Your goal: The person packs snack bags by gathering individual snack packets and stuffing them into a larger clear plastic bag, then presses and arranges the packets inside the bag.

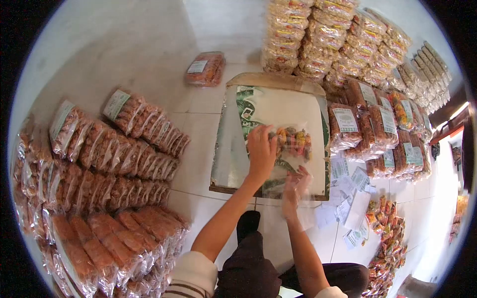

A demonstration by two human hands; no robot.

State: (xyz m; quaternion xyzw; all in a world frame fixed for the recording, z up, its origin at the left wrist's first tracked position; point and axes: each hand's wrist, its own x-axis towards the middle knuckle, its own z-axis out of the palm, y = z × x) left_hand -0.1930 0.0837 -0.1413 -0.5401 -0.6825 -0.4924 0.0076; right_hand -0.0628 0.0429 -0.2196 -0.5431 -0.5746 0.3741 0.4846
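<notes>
A row of small colourful wrapped snacks [293, 140] lies in clear plastic on a low board [293, 107] with a white and green printed cover. My left hand [262, 149] rests at the left end of this row, its fingers stretched upward over the plastic. Below the row, my right hand [297, 186] is blurred by motion, with its fingers bent at the loose lower part of the clear plastic bag [276, 192]. The film partly covers this hand, so its exact hold is hard to see.
Bagged brown snacks [124, 144] are stacked on the left, and pale bagged snacks [308, 37] at the back. Labelled packs [346, 121] stand right of the board. Paper labels [355, 203] and loose colourful packets [387, 238] lie on the floor. One pack [206, 69] sits behind.
</notes>
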